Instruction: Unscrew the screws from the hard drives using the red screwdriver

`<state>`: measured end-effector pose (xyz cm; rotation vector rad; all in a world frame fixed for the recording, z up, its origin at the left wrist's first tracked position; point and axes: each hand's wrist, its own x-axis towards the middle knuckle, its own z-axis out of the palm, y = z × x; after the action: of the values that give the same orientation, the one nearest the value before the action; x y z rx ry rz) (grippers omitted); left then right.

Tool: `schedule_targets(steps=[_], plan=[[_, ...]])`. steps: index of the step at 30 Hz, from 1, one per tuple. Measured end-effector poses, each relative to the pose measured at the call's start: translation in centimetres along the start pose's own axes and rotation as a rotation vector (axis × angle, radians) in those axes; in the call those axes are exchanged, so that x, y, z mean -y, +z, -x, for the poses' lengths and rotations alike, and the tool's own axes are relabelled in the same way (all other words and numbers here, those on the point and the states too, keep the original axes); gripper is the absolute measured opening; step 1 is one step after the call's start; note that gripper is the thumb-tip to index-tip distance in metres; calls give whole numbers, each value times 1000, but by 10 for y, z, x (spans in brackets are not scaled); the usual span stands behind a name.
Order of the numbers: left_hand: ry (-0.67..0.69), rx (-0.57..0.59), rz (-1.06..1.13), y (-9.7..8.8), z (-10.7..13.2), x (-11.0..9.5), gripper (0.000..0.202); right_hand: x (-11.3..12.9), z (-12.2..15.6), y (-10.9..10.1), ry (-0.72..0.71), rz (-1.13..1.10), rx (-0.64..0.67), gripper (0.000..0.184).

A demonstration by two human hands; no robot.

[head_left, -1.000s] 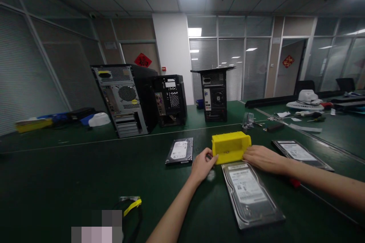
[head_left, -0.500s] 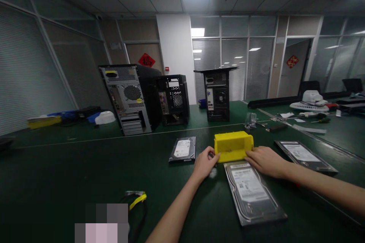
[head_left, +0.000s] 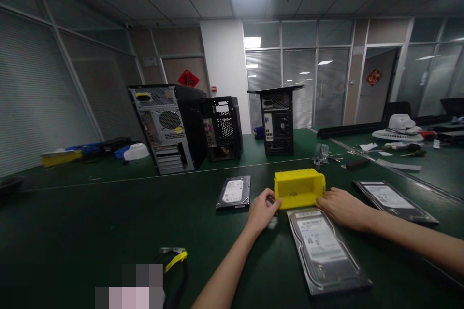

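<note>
Three computer cases, the silver-backed tower [head_left: 168,130], the stripped black case [head_left: 223,128] and the smaller black case [head_left: 278,123], stand along the far part of the green table [head_left: 108,217]. One hard drive [head_left: 234,192] lies left of the hands, another drive [head_left: 393,200] lies beyond the right forearm, and the nearest drive [head_left: 328,253] sits right between the arms, in front of the yellow bin [head_left: 299,175]. That bin is on the table, its hollow facing the person. The left hand [head_left: 263,211] has its thumb and curled fingers closed on one end; the right hand [head_left: 342,208] grips the opposite lower corner (its thumb is hidden from me). The drives' white labels are too small to read, but a red diamond [head_left: 188,78] behind shows 福.
</note>
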<state>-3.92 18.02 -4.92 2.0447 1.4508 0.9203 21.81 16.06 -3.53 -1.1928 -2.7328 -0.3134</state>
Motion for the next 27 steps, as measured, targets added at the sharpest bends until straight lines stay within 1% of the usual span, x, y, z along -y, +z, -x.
schedule_targets(steps=[8,12,14,16,20,27], plan=[[4,-14,-16,1,1,0,24,-7,2,-12,-142,-117,-8,32],[14,-55,-50,2,1,2,22,-14,0,-10,-281,-87,-16,28],[17,-61,-54,2,2,3,22,-16,0,-7,-301,-63,-9,26],[21,-61,-53,3,2,4,22,-16,1,-5,-262,-45,-5,25],[19,-63,-53,3,2,4,23,-9,5,-5,-125,-47,-8,25],[13,-55,-61,3,1,4,22,0,11,-9,111,-260,20,25]])
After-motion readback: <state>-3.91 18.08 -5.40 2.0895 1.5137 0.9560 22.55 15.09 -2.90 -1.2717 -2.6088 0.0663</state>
